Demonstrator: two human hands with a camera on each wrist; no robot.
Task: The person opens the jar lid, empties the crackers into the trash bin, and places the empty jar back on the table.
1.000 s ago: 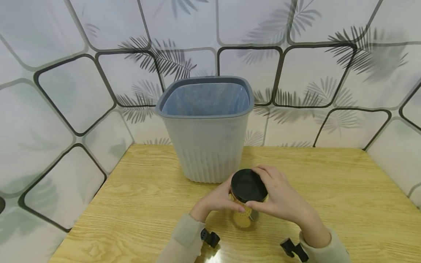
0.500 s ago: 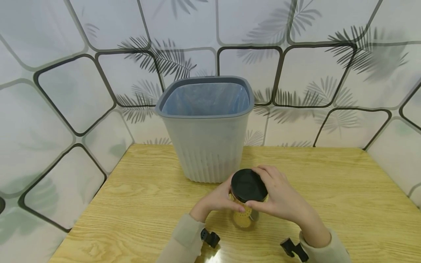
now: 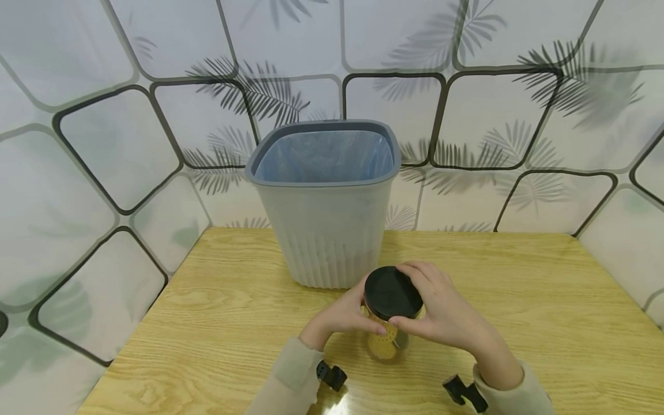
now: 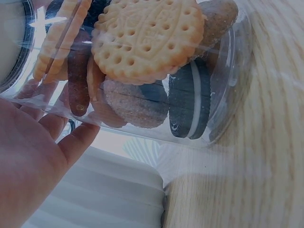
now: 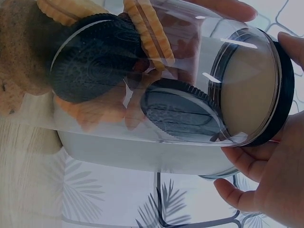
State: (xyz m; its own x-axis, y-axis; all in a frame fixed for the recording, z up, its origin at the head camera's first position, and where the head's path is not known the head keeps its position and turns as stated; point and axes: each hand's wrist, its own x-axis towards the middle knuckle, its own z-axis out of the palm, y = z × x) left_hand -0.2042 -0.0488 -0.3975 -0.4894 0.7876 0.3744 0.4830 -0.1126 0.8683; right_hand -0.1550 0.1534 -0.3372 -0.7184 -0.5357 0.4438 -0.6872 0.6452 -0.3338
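A clear jar (image 3: 383,347) stands upright on the table, closed by a black lid (image 3: 392,292). My left hand (image 3: 339,314) holds the jar's side just under the lid, thumb at the front. My right hand (image 3: 446,311) grips the lid's right edge between thumb and fingers. Through the jar wall, the left wrist view shows a round golden biscuit (image 4: 149,40), a black sandwich cookie (image 4: 190,99) with white filling and brown pieces. More dark cookies (image 5: 97,59) lean inside in the right wrist view, where the lid (image 5: 285,95) sits on the jar's mouth.
Right behind the jar stands a tall grey-white bin (image 3: 332,230) with a grey rim and a bluish liner. The wooden table (image 3: 218,328) reaches back to a leaf-patterned wall (image 3: 394,40). Black wrist mounts (image 3: 332,376) stick out near both sleeves.
My right hand and the lid's right edge have shifted very slightly to the right. The left hand and the jar's base look the same.
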